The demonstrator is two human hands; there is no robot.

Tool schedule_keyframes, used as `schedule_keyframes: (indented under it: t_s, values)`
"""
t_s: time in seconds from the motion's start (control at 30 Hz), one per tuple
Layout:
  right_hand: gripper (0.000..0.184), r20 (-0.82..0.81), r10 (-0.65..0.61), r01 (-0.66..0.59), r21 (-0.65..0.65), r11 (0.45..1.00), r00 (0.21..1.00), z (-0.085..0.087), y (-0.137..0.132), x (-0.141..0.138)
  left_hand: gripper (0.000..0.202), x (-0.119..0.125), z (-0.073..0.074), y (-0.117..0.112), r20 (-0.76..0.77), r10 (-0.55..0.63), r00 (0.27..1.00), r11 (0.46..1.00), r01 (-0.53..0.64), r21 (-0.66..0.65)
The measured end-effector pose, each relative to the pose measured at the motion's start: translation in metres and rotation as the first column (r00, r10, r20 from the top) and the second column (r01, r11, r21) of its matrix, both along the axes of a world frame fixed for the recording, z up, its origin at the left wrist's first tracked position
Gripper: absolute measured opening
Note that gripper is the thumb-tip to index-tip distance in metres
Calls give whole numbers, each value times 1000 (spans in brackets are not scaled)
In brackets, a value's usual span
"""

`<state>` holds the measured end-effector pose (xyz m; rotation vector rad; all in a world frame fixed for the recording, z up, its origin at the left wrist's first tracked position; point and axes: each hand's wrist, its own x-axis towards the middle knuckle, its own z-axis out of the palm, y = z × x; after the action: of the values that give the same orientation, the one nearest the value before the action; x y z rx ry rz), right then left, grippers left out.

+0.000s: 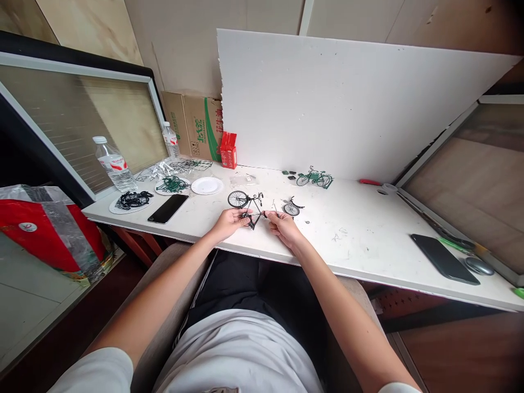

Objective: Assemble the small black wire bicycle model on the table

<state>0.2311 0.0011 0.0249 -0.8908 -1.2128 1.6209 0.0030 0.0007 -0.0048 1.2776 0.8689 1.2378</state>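
Observation:
Between my hands, just above the table's front edge, is a partly built black model bicycle (pixel 256 220) with one spoked wheel and handlebars pointing away from me. My left hand (pixel 229 225) is closed on the lower side of its frame. The thumb and fingers of my right hand (pixel 285 229) pinch at the frame's right end, by a small dark piece too small to name. A thin dark rod sticks up by those fingers. Right of them lies a black wheel with a curved fender (pixel 292 208). Farther back stands a green model bicycle (pixel 315 178).
Paper plates with black parts (pixel 131 202) and green parts (pixel 172 184), a bare plate (pixel 207 185) and a phone (pixel 168 208) lie left. Bottles (pixel 118 172), a red box (pixel 228 150) and a carton (pixel 196 125) stand behind. Another phone (pixel 444 258) and a mouse (pixel 478 266) lie right.

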Motion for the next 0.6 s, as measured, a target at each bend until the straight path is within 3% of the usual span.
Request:
schedule_keyframes:
  t_s: [0.6]
  values:
    - [41, -17, 7, -7, 0, 1000, 1000, 0, -1, 0, 68, -3, 7, -5, -19, -1, 1000, 1000, 0, -18]
